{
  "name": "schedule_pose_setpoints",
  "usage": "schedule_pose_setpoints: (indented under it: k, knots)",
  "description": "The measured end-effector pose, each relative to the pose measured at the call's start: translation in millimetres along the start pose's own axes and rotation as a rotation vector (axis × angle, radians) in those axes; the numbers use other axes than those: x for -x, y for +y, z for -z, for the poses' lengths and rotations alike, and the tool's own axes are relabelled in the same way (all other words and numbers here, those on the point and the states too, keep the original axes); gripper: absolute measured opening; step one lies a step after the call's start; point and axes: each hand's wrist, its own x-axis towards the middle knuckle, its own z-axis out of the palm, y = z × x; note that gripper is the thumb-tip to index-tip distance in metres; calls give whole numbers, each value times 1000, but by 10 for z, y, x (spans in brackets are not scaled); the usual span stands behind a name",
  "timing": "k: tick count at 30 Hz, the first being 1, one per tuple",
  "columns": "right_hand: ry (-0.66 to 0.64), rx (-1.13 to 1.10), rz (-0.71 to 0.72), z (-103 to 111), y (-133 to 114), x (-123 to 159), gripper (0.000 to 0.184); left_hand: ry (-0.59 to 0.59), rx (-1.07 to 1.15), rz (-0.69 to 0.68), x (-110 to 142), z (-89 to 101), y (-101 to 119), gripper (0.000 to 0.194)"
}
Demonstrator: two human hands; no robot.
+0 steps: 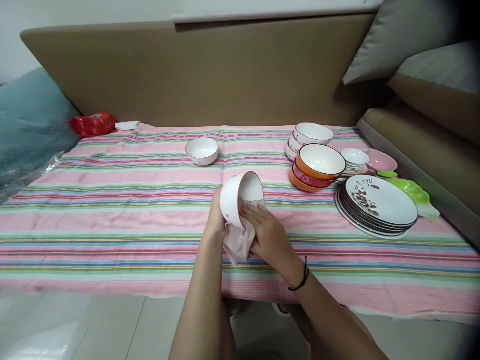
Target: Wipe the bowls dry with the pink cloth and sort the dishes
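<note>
A white bowl with a red rim (229, 196) is tilted on its side above the striped cloth, its mouth turned to the right. My left hand (216, 214) grips it from the left and below; most of those fingers are hidden behind the bowl. With my right hand (268, 233) I press a pale pink rag (239, 244) against the bowl's inside and rim, and the rag hangs down below. A black cord bracelet circles my right wrist. Another white bowl with a red rim (202, 151) stands upright farther back, touched by neither hand.
Stacked white bowls (313, 134), orange and red bowls (318, 167) and brown-flowered plates (390, 200) stand at right. Small white dishes (354, 157), a pink dish (381, 161) and a green leaf-shaped dish (412, 191) lie beyond. A red package (93, 124) sits far left by a blue cushion (33, 125).
</note>
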Motion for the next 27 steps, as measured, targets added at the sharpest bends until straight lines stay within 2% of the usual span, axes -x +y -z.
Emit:
schedule_pose_setpoints:
  k: [3,7,10,14,16,19,23,27]
  knots:
    - [42,-100,6,-2,-21,-19,54,98,69,-22,32,-35,-2,22]
    - [125,-144,1,53,-59,-34,59,150,113,-19,29,-64,0,17]
    - [236,-138,39,94,-109,-25,56,160,138,4,12,-75,7,23]
    - [285,-177,46,94,-179,-8,48,145,102,-100,15,-81,34,16]
    - [246,-199,33,73,-190,-6,43,149,64,-131,20,-64,40,14]
    - [101,-217,16,32,-151,0,41,96,10,-106,9,-6,31,15]
    - [-80,-103,3,-11,-28,26,56,-25,-64,-28,-42,80,-1,20]
    - [-113,1,-32,-13,58,29,65,-120,-88,63,-71,91,-37,23]
